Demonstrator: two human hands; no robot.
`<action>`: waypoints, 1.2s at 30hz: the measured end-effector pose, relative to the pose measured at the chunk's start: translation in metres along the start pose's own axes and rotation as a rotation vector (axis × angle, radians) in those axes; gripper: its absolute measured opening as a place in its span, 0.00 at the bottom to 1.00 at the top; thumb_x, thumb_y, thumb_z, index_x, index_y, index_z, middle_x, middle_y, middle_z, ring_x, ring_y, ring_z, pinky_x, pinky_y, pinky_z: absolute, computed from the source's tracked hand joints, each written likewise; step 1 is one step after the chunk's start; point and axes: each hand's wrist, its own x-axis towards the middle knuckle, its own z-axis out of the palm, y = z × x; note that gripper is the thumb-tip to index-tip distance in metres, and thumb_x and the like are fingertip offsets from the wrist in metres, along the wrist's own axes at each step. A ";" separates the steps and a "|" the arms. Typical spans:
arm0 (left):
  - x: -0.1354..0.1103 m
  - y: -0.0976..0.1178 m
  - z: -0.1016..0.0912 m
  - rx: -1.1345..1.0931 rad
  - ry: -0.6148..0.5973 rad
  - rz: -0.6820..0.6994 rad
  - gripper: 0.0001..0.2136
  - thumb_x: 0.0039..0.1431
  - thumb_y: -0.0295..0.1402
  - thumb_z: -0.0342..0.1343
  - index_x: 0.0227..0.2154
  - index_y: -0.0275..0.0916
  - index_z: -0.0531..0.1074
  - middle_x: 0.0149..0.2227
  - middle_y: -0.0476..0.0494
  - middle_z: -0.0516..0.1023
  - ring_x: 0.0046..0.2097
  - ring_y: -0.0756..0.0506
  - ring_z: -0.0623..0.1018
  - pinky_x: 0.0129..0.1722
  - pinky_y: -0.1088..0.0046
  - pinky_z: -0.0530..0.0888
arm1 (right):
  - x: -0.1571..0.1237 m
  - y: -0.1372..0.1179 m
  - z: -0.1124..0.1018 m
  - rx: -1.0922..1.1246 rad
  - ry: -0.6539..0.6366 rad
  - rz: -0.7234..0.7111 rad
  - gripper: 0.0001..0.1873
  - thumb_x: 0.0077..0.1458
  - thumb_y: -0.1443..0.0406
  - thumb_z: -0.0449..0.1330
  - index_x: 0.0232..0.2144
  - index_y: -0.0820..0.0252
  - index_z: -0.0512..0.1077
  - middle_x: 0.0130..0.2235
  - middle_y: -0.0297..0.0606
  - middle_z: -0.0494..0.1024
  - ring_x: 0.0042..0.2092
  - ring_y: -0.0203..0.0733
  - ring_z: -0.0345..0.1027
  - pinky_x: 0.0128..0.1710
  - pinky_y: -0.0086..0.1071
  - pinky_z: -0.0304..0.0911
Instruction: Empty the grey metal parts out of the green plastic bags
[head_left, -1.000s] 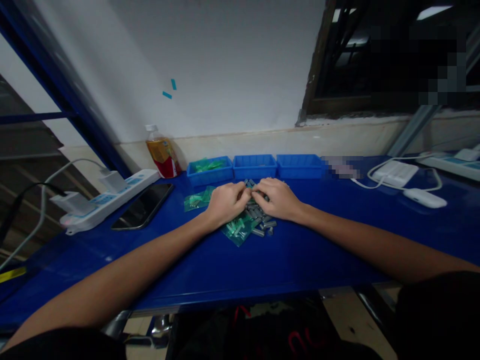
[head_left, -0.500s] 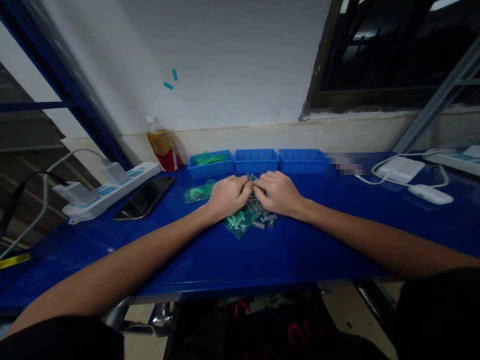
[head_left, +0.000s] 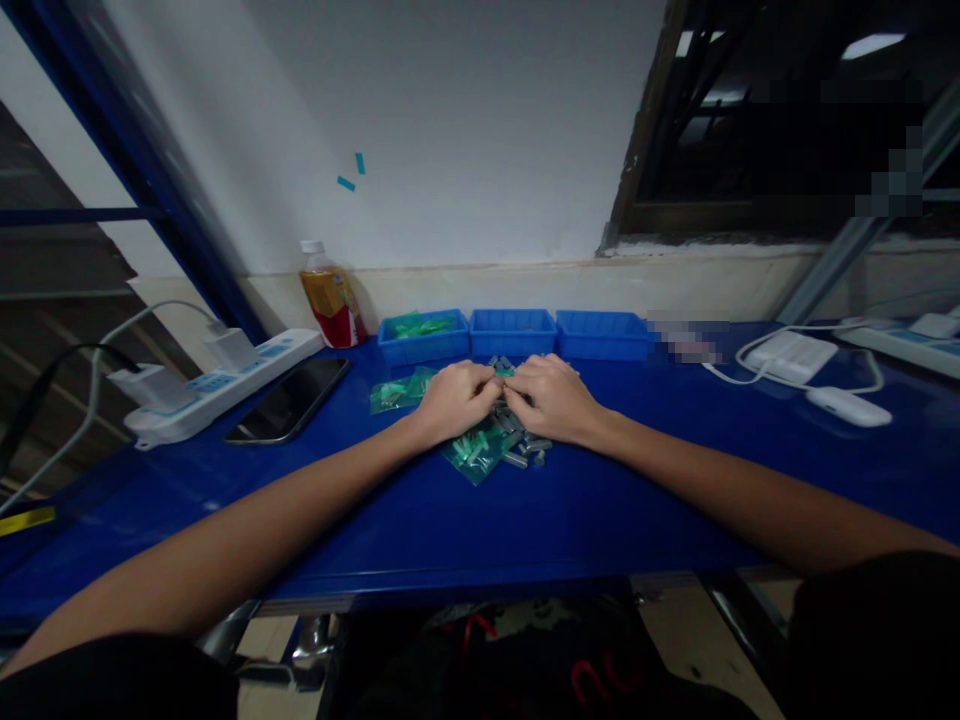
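Since the grey cylinders (head_left: 515,460) look smooth and stiff, they're likely slippery: pinch mid-length. They're heaped between the table's (head_left: 480,540) front and back edges, partly under curled left hand (head_left: 455,402) and right hand (head_left: 556,400); can't see whether either grips one.

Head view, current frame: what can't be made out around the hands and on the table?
All in the head view:
- Whatever the left hand and right hand may be pinching: hidden by the hands themselves.
- Part of the pile of grey pieces: covered by both hands.
- Contents of the middle blue tray: too small and dim.
- Item beside the right-hand tray: pixelated.
- Far-right power strip: cut off by the right edge.
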 end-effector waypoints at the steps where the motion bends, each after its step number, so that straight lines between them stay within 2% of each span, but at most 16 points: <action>1: 0.000 0.000 0.000 -0.003 0.003 -0.001 0.16 0.60 0.34 0.41 0.18 0.38 0.63 0.21 0.48 0.69 0.27 0.49 0.67 0.29 0.72 0.60 | 0.000 0.000 0.000 0.006 -0.009 -0.003 0.16 0.58 0.64 0.48 0.25 0.62 0.72 0.26 0.38 0.73 0.32 0.39 0.57 0.33 0.34 0.43; 9: 0.001 0.000 -0.001 -0.011 0.002 -0.008 0.15 0.59 0.35 0.43 0.17 0.38 0.63 0.22 0.49 0.69 0.28 0.49 0.67 0.32 0.72 0.62 | 0.000 0.000 0.005 0.019 0.036 0.012 0.18 0.57 0.64 0.49 0.21 0.61 0.72 0.24 0.37 0.72 0.32 0.39 0.57 0.33 0.34 0.44; 16: -0.002 0.010 -0.006 0.065 -0.038 0.012 0.18 0.65 0.36 0.36 0.27 0.38 0.68 0.27 0.46 0.73 0.32 0.47 0.69 0.30 0.71 0.62 | 0.001 0.005 0.003 0.029 0.093 0.056 0.19 0.56 0.64 0.49 0.17 0.60 0.69 0.23 0.37 0.72 0.32 0.39 0.57 0.32 0.34 0.43; 24: 0.000 0.002 -0.004 -0.057 -0.015 0.049 0.15 0.62 0.35 0.43 0.29 0.37 0.73 0.29 0.46 0.77 0.33 0.47 0.70 0.35 0.71 0.64 | 0.000 0.005 0.006 0.031 0.021 0.044 0.13 0.56 0.65 0.49 0.22 0.61 0.67 0.26 0.38 0.71 0.32 0.39 0.57 0.33 0.34 0.45; 30: 0.000 0.003 -0.003 -0.036 -0.051 0.076 0.18 0.64 0.34 0.38 0.24 0.37 0.70 0.25 0.46 0.73 0.32 0.47 0.68 0.34 0.71 0.64 | 0.001 0.007 0.005 0.044 0.002 0.005 0.13 0.58 0.65 0.47 0.25 0.61 0.66 0.28 0.38 0.69 0.32 0.39 0.57 0.34 0.34 0.45; 36: 0.001 0.001 -0.005 -0.136 -0.015 0.080 0.18 0.63 0.35 0.40 0.24 0.37 0.72 0.26 0.46 0.75 0.32 0.48 0.70 0.37 0.71 0.65 | 0.001 0.007 0.004 0.057 0.023 -0.003 0.12 0.58 0.65 0.47 0.25 0.61 0.65 0.28 0.38 0.69 0.32 0.39 0.56 0.34 0.34 0.45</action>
